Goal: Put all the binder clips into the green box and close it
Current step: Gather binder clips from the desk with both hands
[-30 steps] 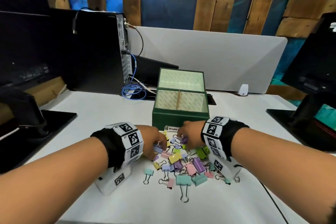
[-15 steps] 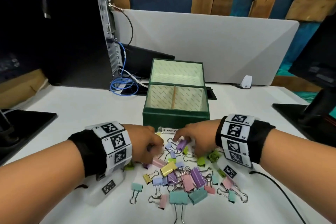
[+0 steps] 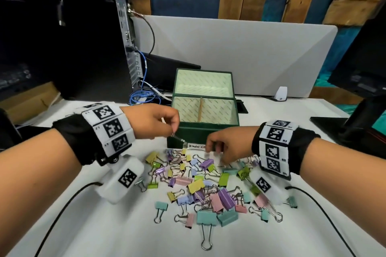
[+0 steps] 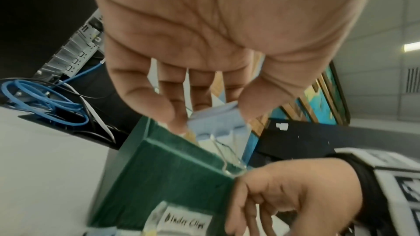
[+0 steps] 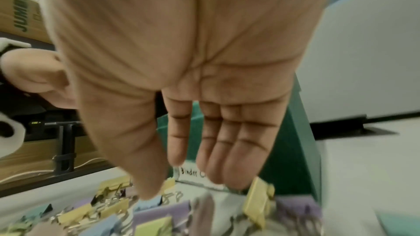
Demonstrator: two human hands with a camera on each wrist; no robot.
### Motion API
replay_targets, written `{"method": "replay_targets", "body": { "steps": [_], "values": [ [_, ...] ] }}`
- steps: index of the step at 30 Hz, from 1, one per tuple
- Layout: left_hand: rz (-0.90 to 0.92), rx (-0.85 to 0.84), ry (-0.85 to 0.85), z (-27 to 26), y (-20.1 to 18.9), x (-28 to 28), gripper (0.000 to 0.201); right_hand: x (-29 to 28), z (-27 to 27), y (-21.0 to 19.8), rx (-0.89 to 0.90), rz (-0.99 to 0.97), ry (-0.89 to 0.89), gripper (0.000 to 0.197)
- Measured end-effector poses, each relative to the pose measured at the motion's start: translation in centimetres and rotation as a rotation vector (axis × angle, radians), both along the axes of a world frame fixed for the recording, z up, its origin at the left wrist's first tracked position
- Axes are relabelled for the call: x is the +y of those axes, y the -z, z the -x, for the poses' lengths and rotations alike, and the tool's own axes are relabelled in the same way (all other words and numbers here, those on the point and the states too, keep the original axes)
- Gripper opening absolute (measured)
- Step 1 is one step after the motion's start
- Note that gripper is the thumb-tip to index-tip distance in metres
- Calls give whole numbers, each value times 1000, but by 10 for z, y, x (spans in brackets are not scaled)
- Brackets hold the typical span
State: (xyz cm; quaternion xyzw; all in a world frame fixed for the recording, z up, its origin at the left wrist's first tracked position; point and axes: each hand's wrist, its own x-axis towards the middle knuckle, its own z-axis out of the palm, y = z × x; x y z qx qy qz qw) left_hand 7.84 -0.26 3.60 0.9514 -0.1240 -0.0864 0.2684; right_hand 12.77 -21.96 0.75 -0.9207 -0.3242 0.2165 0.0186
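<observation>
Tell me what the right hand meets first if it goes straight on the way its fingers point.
Probably the pile of binder clips on the table: the right hand points down at them, open, fingertips just above. The green box front wall lies just beyond; depth is unclear.

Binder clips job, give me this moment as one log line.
left hand: pinches blue clip at green box | right hand: open over clip pile | box: open
</observation>
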Motion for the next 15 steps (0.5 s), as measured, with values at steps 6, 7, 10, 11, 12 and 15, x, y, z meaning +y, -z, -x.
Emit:
{"method": "replay_targets", "body": {
  "steps": [6, 7, 10, 11, 12, 15],
  "values": [
    [370, -94, -162, -15, -3, 2, 26, 0, 17, 7, 60, 176, -78, 57],
    [396, -122, -189, -18, -2, 1, 24, 1, 17, 10, 58, 167, -73, 57],
    [359, -276, -272, -26, -1, -3, 15, 2, 16, 12, 58, 142, -54, 51],
    [299, -339, -290, -29, -1, -5, 10, 1, 15, 11, 68, 116, -33, 47],
    [239, -388, -295, -32, 0, -6, 7, 0, 14, 10, 74, 74, -7, 43],
    [93, -449, -256, -42, 2, -10, 6, 0, 12, 7, -21, -7, 23, 37]
  ]
}}
